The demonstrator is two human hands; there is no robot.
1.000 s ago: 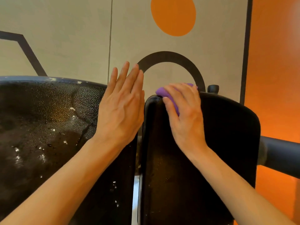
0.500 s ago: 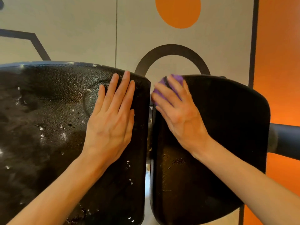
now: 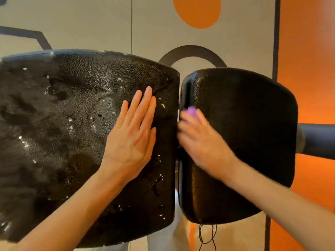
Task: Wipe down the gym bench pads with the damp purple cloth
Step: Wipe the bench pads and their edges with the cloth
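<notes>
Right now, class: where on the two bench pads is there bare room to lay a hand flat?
Free: the right pad between the right hand and its outer edge; the left pad left of the left hand. Crowded: the gap between the pads, where the purple cloth works.

wet-streaked large black pad (image 3: pixel 72 124) on left, smaller black pad (image 3: pixel 244 133) beside it, purple cloth (image 3: pixel 191 111) on smaller pad's left edge

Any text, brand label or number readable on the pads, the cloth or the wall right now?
None: no words, numbers or brand marks can be read.
Large pad: only wet droplets and pale specks.
Small pad: plain black.
Purple cloth: blurred, mostly under the right hand.
Wall: only painted shapes, an orange circle and a dark arc.
</notes>
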